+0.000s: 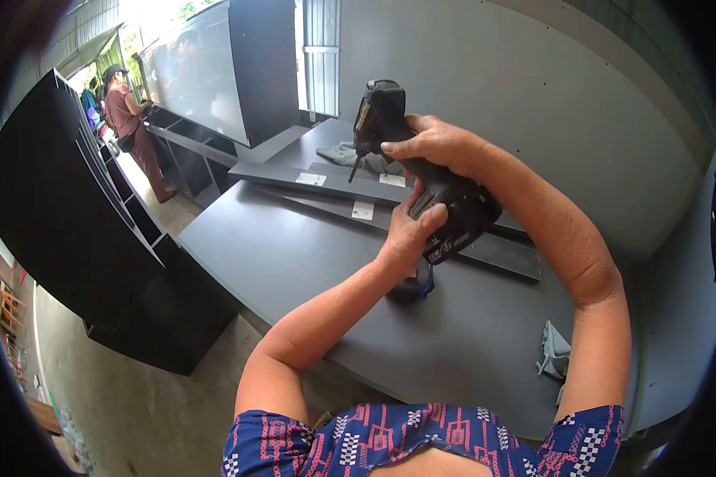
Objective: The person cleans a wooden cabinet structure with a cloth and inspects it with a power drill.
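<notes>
Here's the power drill (437,176), up in the air over the grey tabletop (294,246), and both hands are on it! The right hand (445,145) wraps the grip just behind the head (380,103), thumb laid along the near side. The left hand (410,232) clasps the other end, thumb pressed by the battery pack (463,235).

It looks a hefty piece, rigid all over, and that chunky pack likely drags the weight toward its base, so the left hand's support there seems well judged. The casing is worn and dark; it should take knocks, though smooth patches could slip under a damp palm. Best hold? The handle, surely, with a second hand under the pack. The slim bit (356,169) points down toward the labelled boards (278,172), apart from them by the look of it, and is probably the part easiest to bend.

Look at the arms: the right curves high around from the side, elbow bent; the left reaches up from below, forearm slanting inward.
</notes>
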Motion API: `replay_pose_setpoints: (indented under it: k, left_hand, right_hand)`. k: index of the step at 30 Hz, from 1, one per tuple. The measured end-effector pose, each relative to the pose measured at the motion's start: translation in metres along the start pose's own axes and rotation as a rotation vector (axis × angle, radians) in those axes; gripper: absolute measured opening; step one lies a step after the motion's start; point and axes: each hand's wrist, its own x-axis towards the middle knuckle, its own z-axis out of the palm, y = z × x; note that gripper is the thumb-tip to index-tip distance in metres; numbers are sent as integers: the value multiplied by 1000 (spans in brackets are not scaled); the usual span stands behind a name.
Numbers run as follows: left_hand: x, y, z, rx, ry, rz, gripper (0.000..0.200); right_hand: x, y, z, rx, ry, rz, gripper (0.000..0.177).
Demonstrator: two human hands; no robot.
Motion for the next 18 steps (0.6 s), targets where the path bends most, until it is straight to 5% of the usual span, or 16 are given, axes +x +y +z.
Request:
replay_pose_setpoints:
  k: [7,18]
  left_hand:
    - [4,1,-9,61,81,71,80]
    - [-2,-4,-2,165,69,36,88]
  right_hand:
    - [11,-6,3,-271,-27,43,56]
    - [6,10,7,-205,-29,53,49]
